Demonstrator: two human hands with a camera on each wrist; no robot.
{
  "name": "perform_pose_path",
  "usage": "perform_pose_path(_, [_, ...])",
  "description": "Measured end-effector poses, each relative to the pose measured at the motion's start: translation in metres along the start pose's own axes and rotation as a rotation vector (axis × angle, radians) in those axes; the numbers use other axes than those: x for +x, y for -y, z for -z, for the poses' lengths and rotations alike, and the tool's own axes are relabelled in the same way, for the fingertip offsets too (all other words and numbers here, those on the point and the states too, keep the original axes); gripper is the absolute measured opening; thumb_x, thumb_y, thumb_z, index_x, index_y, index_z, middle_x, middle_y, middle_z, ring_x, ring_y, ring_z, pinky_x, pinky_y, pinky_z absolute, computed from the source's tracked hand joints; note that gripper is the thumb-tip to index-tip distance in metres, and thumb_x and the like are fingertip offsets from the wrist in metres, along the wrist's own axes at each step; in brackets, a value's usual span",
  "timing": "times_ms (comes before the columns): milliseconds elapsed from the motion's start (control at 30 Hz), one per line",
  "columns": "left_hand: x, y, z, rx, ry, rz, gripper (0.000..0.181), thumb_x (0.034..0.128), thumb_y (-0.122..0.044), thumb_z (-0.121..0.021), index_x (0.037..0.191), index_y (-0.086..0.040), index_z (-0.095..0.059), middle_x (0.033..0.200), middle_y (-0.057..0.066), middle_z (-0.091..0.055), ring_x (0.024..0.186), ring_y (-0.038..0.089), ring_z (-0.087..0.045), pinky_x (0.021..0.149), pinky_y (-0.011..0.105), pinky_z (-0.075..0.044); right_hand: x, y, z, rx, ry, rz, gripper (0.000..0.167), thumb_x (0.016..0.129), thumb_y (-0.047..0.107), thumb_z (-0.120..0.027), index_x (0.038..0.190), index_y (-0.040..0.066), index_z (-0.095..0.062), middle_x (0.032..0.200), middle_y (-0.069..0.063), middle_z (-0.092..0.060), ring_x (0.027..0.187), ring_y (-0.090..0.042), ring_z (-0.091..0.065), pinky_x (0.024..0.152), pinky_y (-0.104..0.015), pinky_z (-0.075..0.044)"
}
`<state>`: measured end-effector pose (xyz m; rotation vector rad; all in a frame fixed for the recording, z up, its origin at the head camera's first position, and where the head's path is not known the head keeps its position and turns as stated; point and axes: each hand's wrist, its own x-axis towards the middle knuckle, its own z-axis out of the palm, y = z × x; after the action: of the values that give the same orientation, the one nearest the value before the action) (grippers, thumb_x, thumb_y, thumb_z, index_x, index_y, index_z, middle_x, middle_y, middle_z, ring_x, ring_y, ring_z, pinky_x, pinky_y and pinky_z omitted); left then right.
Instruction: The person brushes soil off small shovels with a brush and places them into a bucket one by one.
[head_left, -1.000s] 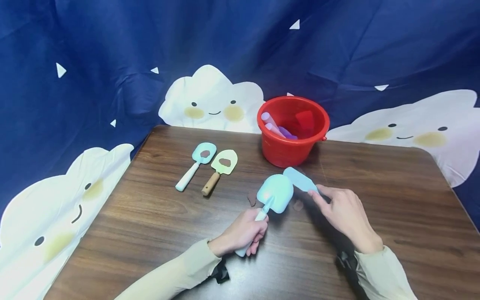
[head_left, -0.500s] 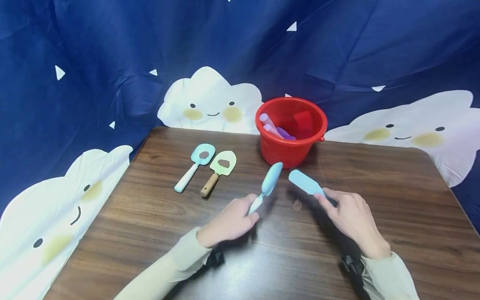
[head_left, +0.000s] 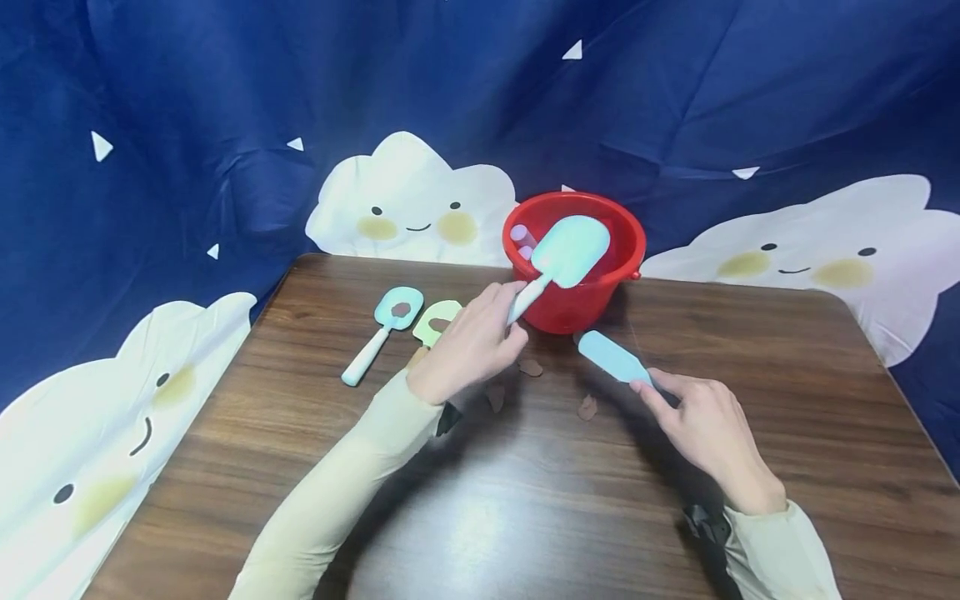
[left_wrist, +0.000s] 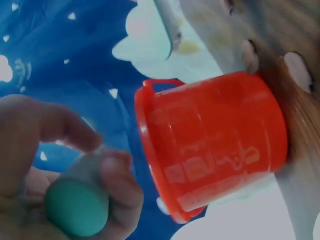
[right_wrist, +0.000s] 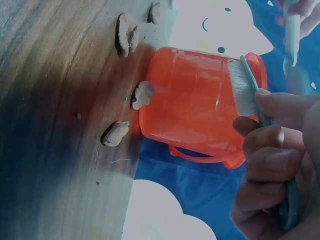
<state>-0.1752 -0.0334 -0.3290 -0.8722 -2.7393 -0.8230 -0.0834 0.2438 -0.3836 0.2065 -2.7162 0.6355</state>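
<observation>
My left hand (head_left: pixel 468 346) grips the white handle of a light blue toy shovel (head_left: pixel 573 250). The blade is over the mouth of a red bucket (head_left: pixel 566 312); whether it touches the rim I cannot tell. In the left wrist view the handle's green end (left_wrist: pixel 77 207) pokes out between curled fingers. Nearer the table's right side, my right hand (head_left: pixel 705 425) holds a small light blue brush (head_left: pixel 611 357) in front of the bucket. Its pale bristles (right_wrist: pixel 242 87) show in the right wrist view. Lumps of brown clay (right_wrist: pixel 116 133) lie on the table by the bucket.
Left of the bucket lie a blue shovel (head_left: pixel 399 307) and a green shovel (head_left: pixel 435 321), each bearing a brown patch; my left arm partly covers the green one. Pink-purple handles (head_left: pixel 519 235) stick up inside the bucket. A blue cloud-patterned curtain (head_left: pixel 420 67) hangs behind the wooden table (head_left: pixel 285 467).
My left hand has carried the shovel from the table area up and forward over the bucket, after turning the blade edge-on. The brush drew slightly apart from the shovel and stays low at the right.
</observation>
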Motion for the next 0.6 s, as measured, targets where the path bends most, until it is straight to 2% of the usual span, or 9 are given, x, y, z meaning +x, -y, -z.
perform_pose_path(133, [0.021, -0.001, -0.007, 0.000, -0.006, 0.044, 0.046, 0.0887, -0.015, -0.058, 0.134, -0.010, -0.050, 0.108, 0.006, -0.060, 0.090, 0.016, -0.057, 0.074, 0.032, -0.056, 0.000, -0.001, 0.000, 0.002, -0.005, -0.008, 0.037, 0.085, 0.028, -0.071, 0.110, 0.000, -0.071, 0.096, -0.021, -0.072, 0.079, -0.038, -0.068, 0.062, -0.054, -0.050])
perform_pose_path(300, [0.036, -0.002, -0.023, -0.011, -0.053, 0.106, 0.045, 0.0910, -0.019, -0.058, 0.135, -0.011, -0.051, 0.116, 0.005, -0.061, 0.097, 0.018, -0.060, 0.080, 0.037, -0.058, 0.002, 0.001, -0.003, 0.010, -0.006, 0.006, 0.036, 0.085, 0.027, -0.071, 0.109, -0.001, -0.071, 0.096, -0.021, -0.072, 0.082, -0.039, -0.069, 0.064, -0.055, -0.051])
perform_pose_path(500, [0.043, -0.006, -0.031, 0.002, -0.087, 0.177, 0.043, 0.0891, -0.023, -0.059, 0.132, -0.018, -0.054, 0.105, 0.003, -0.059, 0.079, 0.015, -0.056, 0.064, 0.034, -0.055, 0.003, 0.002, -0.005, 0.015, -0.010, 0.024, 0.036, 0.085, 0.026, -0.071, 0.109, -0.002, -0.071, 0.097, -0.021, -0.072, 0.084, -0.039, -0.070, 0.064, -0.054, -0.051])
perform_pose_path(600, [0.045, -0.007, -0.032, 0.012, -0.093, 0.189, 0.045, 0.0881, -0.025, -0.061, 0.133, -0.020, -0.055, 0.106, 0.003, -0.058, 0.078, 0.015, -0.055, 0.061, 0.031, -0.055, 0.004, 0.002, -0.005, 0.017, -0.006, 0.022, 0.037, 0.085, 0.026, -0.071, 0.109, -0.002, -0.071, 0.097, -0.022, -0.072, 0.082, -0.038, -0.070, 0.063, -0.053, -0.051])
